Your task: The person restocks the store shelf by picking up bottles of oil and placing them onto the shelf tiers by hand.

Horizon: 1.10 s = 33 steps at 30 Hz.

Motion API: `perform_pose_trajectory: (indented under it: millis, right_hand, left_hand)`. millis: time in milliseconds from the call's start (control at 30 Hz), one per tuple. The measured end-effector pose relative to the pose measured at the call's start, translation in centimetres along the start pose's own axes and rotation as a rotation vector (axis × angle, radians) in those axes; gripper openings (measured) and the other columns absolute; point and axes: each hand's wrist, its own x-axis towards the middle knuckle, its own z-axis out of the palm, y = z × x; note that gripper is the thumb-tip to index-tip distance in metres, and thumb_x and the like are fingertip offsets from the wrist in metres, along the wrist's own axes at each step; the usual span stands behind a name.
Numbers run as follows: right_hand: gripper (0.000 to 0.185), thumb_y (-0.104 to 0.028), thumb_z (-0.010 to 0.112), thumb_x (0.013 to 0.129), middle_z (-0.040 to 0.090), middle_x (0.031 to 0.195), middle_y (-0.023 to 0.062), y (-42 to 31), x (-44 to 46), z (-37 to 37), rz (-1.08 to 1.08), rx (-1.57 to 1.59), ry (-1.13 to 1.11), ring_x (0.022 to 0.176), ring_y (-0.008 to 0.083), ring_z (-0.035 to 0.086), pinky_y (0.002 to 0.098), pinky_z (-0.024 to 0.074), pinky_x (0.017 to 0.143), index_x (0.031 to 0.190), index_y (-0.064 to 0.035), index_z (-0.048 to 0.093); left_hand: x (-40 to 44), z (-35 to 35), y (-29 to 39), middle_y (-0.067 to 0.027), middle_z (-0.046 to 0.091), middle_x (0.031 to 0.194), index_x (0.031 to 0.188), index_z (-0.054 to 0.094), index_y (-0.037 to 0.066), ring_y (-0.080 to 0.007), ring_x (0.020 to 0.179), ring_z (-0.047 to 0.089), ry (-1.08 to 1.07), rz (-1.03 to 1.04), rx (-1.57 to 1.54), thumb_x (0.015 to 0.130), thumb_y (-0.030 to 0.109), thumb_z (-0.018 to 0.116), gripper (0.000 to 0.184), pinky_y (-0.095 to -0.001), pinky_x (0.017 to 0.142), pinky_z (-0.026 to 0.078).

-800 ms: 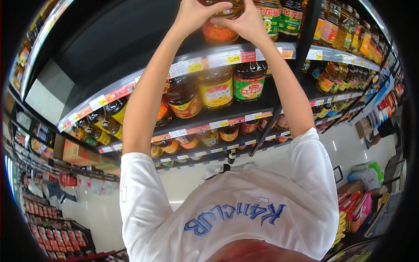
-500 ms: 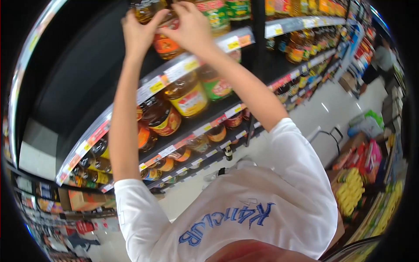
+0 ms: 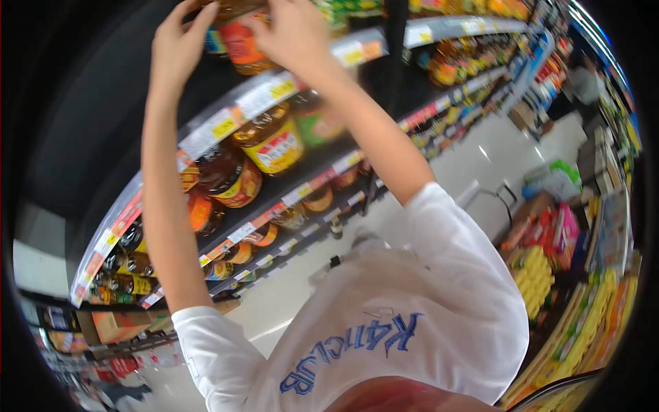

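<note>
At the top of the head view, my right hand (image 3: 296,38) grips a bottle of brown cooking oil (image 3: 241,44) with a red-orange label. Its thumb lies across the bottle's front. My left hand (image 3: 177,44) is at the bottle's left side with thumb and fingers apart; its fingertips run near the top edge of the view. Whether the left thumb still touches the bottle I cannot tell. The bottle's upper part is cut off. It stands at the upper shelf's front, behind the price-tag rail (image 3: 257,99). Other oil bottles with green labels (image 3: 360,7) sit right of it.
On the shelf below stand a yellow-labelled oil bottle (image 3: 274,145) and a dark oil bottle (image 3: 230,178). A black shelf post (image 3: 396,41) rises right of my right hand. Stacked yellow goods (image 3: 535,281) and a green-and-white bag (image 3: 552,180) are at right. A person (image 3: 582,86) is farther off.
My left hand has drawn back to the left, its thumb leaving the bottle's front. My right hand stays on the bottle. The whole view has shifted slightly.
</note>
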Motion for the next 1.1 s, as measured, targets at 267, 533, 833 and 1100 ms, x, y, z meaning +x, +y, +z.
perform_pose_trajectory:
  millis: [267,533,833,1100]
  right_hand:
    - [0.058,-0.029,0.076,0.082,0.057,0.125,0.0164,1.5,-0.5,1.6,-0.14,-0.054,0.067,0.099,0.0374,0.063,0.0464,0.056,0.076,0.127,0.0025,0.057]
    - [0.06,-0.027,0.078,0.08,0.054,0.12,0.0157,2.7,-0.2,1.7,-0.194,-0.002,0.099,0.099,0.0342,0.059,0.0411,0.0581,0.064,0.127,0.0044,0.058]
    - [0.061,-0.023,0.079,0.076,0.054,0.117,0.0178,4.0,1.0,1.1,-0.212,0.174,0.037,0.1,0.0342,0.055,0.0378,0.0575,0.066,0.123,0.0092,0.058]
    - [0.066,-0.022,0.08,0.074,0.055,0.132,0.0125,4.6,1.5,1.5,-0.251,0.173,-0.07,0.109,0.0336,0.051,0.04,0.0587,0.073,0.129,0.0047,0.055]
  left_hand:
    - [5.6,5.8,3.1,-0.021,0.067,0.116,0.124,0.059,-0.009,-0.0284,0.109,0.062,0.376,-0.172,-0.31,0.107,0.045,0.039,0.06,-0.035,0.094,0.046]
    - [5.8,9.1,3.6,-0.0118,0.07,0.084,0.097,0.069,-0.007,-0.018,0.076,0.061,0.631,-0.089,-0.329,0.107,0.048,0.041,0.063,-0.0347,0.073,0.05]
    - [5.0,8.4,4.2,-0.0064,0.07,0.085,0.095,0.068,0.002,-0.0149,0.074,0.064,0.565,-0.251,-0.459,0.103,0.052,0.048,0.054,-0.0316,0.07,0.053]
    - [4.7,8.2,3.2,-0.0091,0.073,0.105,0.116,0.066,0.007,-0.0212,0.091,0.07,0.415,-0.267,-0.759,0.104,0.054,0.044,0.053,-0.0367,0.083,0.057]
